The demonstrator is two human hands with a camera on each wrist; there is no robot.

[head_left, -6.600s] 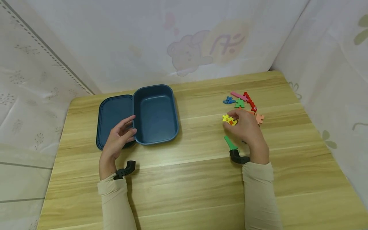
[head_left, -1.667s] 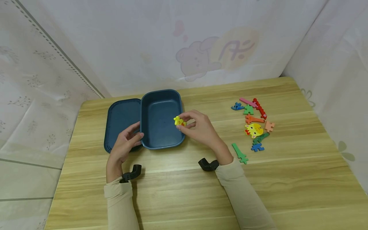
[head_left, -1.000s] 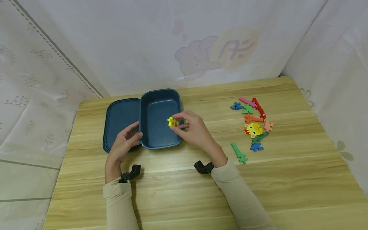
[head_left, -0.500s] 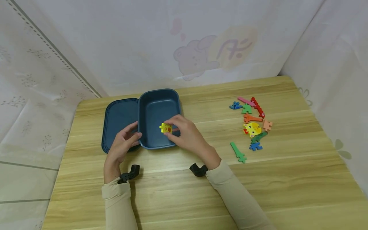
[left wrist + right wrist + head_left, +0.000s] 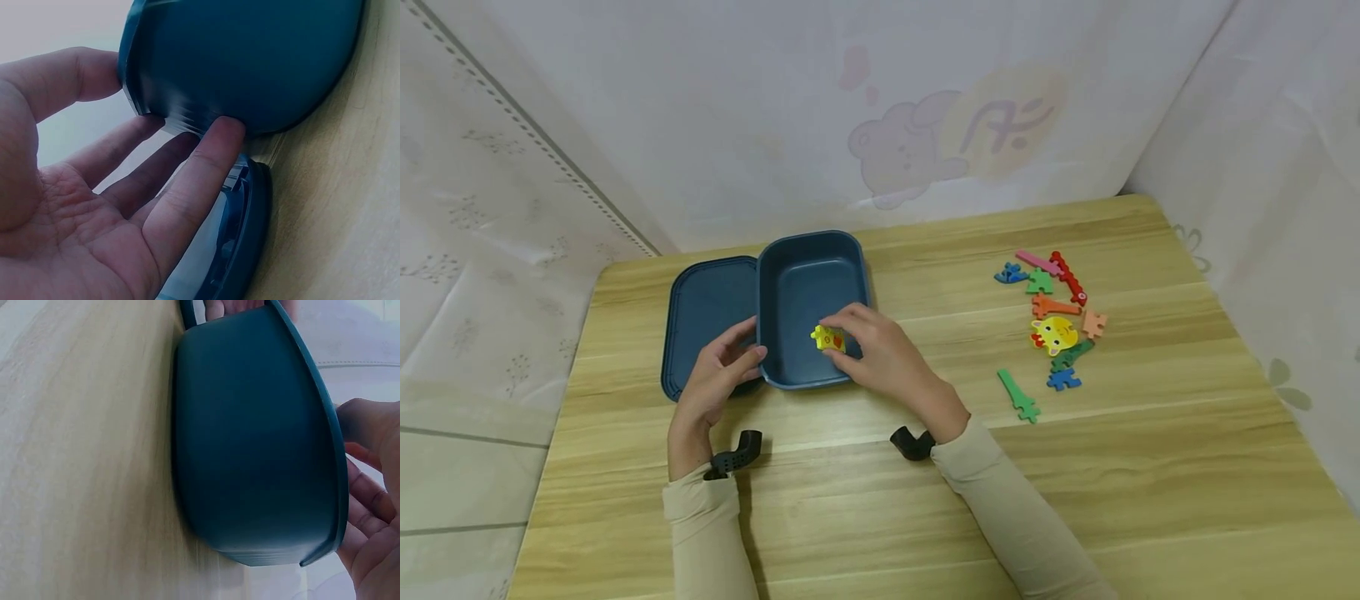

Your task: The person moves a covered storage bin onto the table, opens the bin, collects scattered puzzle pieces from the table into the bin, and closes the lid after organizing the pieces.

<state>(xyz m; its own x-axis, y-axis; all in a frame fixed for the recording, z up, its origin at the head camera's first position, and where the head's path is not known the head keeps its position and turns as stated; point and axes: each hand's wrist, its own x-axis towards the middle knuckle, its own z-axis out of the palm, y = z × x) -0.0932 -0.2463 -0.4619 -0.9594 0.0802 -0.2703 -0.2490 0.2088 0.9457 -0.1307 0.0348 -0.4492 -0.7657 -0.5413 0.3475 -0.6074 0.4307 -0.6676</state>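
Observation:
In the head view my right hand (image 5: 883, 350) pinches a small yellow puzzle piece (image 5: 827, 337) with orange-red markings between thumb and fingers. It holds the piece over the inside of a dark blue box (image 5: 808, 292), near the front. The right wrist view shows the box's outer wall (image 5: 256, 444), which hides the piece. My left hand (image 5: 715, 375) touches the box's left side near the front corner. In the left wrist view, the fairly straight fingers (image 5: 194, 181) rest against the outer wall and the thumb meets the rim.
A dark blue lid (image 5: 707, 308) lies flat to the left, partly behind the box and left hand. At right lie several puzzle pieces, among them a yellow giraffe head (image 5: 1055, 335), a red strip (image 5: 1067, 277), a green leg-like piece (image 5: 1018, 396) and a blue piece (image 5: 1063, 379).
My right hand has picked the yellow piece from the pile at right, carried it left over the box, and lowered it slightly. My left hand has stayed at the box's side.

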